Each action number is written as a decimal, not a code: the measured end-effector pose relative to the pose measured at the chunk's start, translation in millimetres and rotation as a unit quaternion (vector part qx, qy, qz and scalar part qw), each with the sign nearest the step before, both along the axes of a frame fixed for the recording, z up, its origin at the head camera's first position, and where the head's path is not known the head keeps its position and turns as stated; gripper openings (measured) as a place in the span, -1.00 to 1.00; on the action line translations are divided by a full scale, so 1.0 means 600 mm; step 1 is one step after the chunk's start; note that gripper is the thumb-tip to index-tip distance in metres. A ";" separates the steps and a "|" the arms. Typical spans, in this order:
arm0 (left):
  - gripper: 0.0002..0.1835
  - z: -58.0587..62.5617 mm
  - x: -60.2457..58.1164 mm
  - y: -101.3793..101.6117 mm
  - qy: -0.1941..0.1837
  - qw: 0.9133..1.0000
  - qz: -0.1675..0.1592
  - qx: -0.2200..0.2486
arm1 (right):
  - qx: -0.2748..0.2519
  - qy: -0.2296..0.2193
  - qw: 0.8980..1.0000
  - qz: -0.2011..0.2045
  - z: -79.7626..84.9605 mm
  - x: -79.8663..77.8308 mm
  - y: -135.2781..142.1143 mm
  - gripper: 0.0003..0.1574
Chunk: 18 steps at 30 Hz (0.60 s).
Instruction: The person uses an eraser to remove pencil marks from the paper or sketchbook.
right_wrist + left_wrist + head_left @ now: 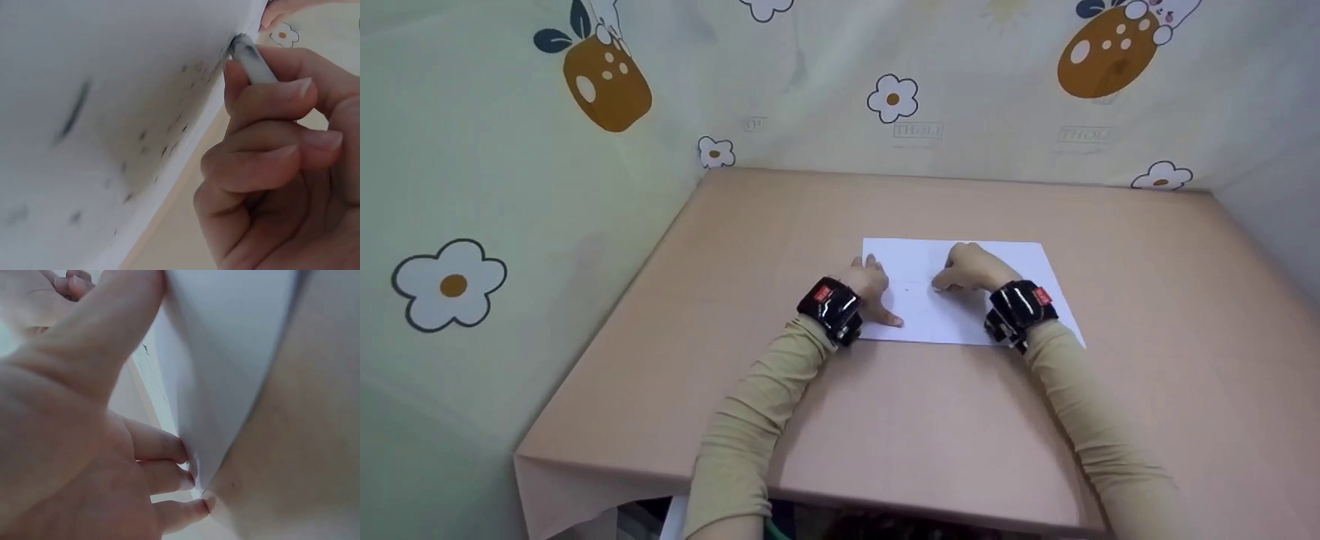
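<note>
The two hands are apart. The left hand [870, 283] lies at the near-left part of the paper [919, 319], fingers spread and fairly straight, touching the sheet. The right hand [976, 268] is curled above the sheet and pinches what looks like an eraser [256, 63], a small white piece with a darkened tip that meets the paper. Only the right wrist view shows this piece; from the head it is hidden under the fingers. That same wrist view also reveals dark specks [143, 135] scattered beside the right hand and a short dark streak [73, 115] farther from it, both blurred. The head view gives just a few faint dots between the hands. The left wrist view shows the left fingertips at the paper's border, with part of the right hand cut off at its top corner.

Around each wrist sits a black band [831, 304], and tan sleeves [750, 427] run back from both, cut off at the bottom of the head view. The paper rests on the desk [900, 427], which spreads out around both hands. Beyond them hangs a patterned wall covering [810, 97]; its pale lettering is hard to read. Things below the desk's near edge are too dark to identify.
</note>
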<state>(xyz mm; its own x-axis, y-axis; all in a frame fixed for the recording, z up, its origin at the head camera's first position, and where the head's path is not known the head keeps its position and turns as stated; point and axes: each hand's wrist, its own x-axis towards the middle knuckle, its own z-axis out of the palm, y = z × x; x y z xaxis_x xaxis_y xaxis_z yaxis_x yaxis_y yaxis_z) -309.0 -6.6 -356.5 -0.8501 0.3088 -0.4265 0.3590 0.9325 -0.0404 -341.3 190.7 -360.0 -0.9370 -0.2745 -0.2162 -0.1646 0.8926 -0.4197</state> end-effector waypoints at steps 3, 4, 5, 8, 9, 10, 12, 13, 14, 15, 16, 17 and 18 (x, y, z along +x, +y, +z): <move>0.23 0.002 0.000 0.002 -0.009 1.000 0.004 0.004 | 0.018 0.005 0.999 -0.036 0.006 -0.001 0.033 -0.77; 0.23 0.002 0.000 0.001 -0.010 1.000 0.005 0.004 | 0.023 0.010 0.999 -0.044 0.008 0.000 0.045 -0.77; 0.23 0.002 0.001 0.001 -0.012 1.000 0.009 0.005 | 0.027 0.012 0.998 -0.051 0.009 0.002 0.056 -0.77; 0.24 0.000 0.003 -0.001 -0.014 1.000 0.012 0.006 | 0.050 0.024 0.997 -0.062 0.009 0.009 0.075 -0.74; 0.24 -0.001 0.004 -0.001 -0.014 1.000 0.010 0.006 | 0.063 0.030 0.996 -0.061 0.009 0.013 0.076 -0.73; 0.24 -0.001 0.006 -0.002 -0.012 1.000 0.009 0.005 | 0.073 0.038 0.995 -0.057 0.008 0.016 0.074 -0.74; 0.25 -0.002 0.008 -0.004 -0.014 1.000 0.011 0.009 | 0.086 0.049 0.994 -0.047 0.008 0.023 0.064 -0.76; 0.24 -0.001 0.009 -0.005 -0.013 1.000 0.010 0.011 | 0.087 0.052 0.994 -0.034 0.009 0.026 0.056 -0.77; 0.24 -0.001 0.010 -0.005 -0.012 1.000 0.010 0.013 | 0.082 0.053 0.995 -0.018 0.009 0.029 0.047 -0.77; 0.24 0.000 0.011 -0.005 -0.010 1.000 0.010 0.016 | 0.073 0.053 0.996 -0.001 0.010 0.031 0.038 -0.76; 0.24 0.001 0.012 -0.005 -0.007 1.000 0.015 0.021 | 0.060 0.051 0.997 0.018 0.011 0.034 0.028 -0.73; 0.23 0.002 0.013 -0.005 -0.004 1.000 0.017 0.026 | 0.045 0.046 0.997 0.036 0.012 0.036 0.019 -0.71; 0.23 0.003 0.014 -0.005 0.000 0.999 0.019 0.030 | 0.035 0.046 0.997 0.058 0.011 0.037 0.010 -0.70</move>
